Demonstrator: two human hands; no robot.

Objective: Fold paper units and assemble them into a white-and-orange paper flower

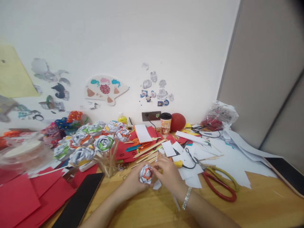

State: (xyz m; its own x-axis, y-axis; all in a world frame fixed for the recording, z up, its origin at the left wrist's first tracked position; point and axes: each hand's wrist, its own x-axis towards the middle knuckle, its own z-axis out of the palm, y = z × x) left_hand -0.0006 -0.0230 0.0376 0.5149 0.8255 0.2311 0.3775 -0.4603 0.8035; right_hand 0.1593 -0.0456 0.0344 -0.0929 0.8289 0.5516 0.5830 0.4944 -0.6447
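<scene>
A small paper flower (146, 174), white outside with orange folds in its middle, is held over the near part of the table. My left hand (132, 183) is closed around its left side and underside. From the right, my right hand (169, 175) pinches at the flower's edge with thumb and forefinger. The flower's underside and stem are hidden from me. A white paper strip (177, 203) hangs or lies just below my right wrist. Left of my hands, several finished paper flowers (104, 143) with green, orange and yellow folds stand on sticks in a clear holder (109, 167).
Red-and-yellow-handled scissors (220, 186) lie at the right, near white paper sheets (228, 164). Wooden sticks (149, 150) and coloured paper are heaped behind my hands. A lidded cup (165, 124) and red balloon (178, 122) stand by the wall. Red sheets (19, 196) and a black slab (79, 199) lie left.
</scene>
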